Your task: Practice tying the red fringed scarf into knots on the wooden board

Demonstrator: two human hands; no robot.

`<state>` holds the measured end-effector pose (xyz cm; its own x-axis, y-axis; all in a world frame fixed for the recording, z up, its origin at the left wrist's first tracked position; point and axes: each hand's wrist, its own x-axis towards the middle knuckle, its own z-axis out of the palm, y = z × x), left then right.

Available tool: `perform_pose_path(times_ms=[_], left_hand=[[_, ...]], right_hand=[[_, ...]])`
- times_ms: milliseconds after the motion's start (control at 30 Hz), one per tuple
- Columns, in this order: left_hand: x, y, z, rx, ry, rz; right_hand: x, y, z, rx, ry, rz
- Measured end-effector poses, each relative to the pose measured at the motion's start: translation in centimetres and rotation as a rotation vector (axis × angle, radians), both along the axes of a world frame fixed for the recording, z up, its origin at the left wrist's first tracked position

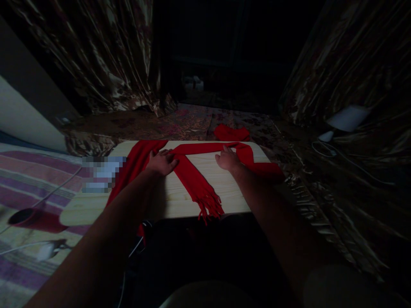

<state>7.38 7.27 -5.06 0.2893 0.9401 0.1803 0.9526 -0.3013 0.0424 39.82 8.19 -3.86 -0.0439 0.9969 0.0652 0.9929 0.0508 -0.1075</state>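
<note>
A red scarf with a fringed end (pixel 196 182) lies across a pale wooden tabletop (pixel 180 201). It is folded at angles: one wide part hangs over the near left side, a strip runs along the far edge, and the fringe reaches the near edge. My left hand (pixel 162 162) rests on the scarf where its parts meet, fingers spread out. My right hand (pixel 227 159) is at the far strip, its fingers stretched out and touching the cloth; a few of its fingers are hidden. To its right, the scarf bends and trails over the tabletop's right side.
Beyond the tabletop lies a second red cloth bundle (pixel 231 132). At left are a striped bedspread (pixel 19 171), a dark red cylinder (pixel 38 220) and a white charger (pixel 46 251) with cable. A white lamp (pixel 349 118) stands at right. Curtains (pixel 122 51) hang behind. The room is dim.
</note>
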Motion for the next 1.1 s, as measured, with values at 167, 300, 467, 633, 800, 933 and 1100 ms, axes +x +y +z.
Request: perform_pose_path(times_ms=[167,300,467,633,800,933,1100], left_hand=[[-0.1,0.0,-0.1,0.021,-0.038,-0.077],[-0.1,0.2,-0.2,0.008,-0.020,-0.057],[0.1,0.1,-0.2,-0.009,0.024,-0.032],[0.3,0.0,-0.1,-0.017,0.037,-0.015],[0.2,0.1,-0.1,-0.033,0.038,-0.013],[0.2,0.0,0.0,-0.054,0.030,-0.003],[0.2,0.0,0.1,-0.048,0.052,-0.009]], right_hand=[[-3.1,-3.2,1.6,0.134,-0.026,0.068],[-6.7,-7.6,2.4,0.161,0.072,0.295],[-9.2,-12.8,1.2,-0.006,0.120,0.686],[-8.4,-15.0,0.3,-0.094,0.115,0.720],[-5.9,-15.0,1.0,-0.137,0.064,0.764],[-3.7,-15.4,1.0,-0.120,0.020,0.785],[-1.3,-16.2,2.6,-0.130,-0.099,0.614]])
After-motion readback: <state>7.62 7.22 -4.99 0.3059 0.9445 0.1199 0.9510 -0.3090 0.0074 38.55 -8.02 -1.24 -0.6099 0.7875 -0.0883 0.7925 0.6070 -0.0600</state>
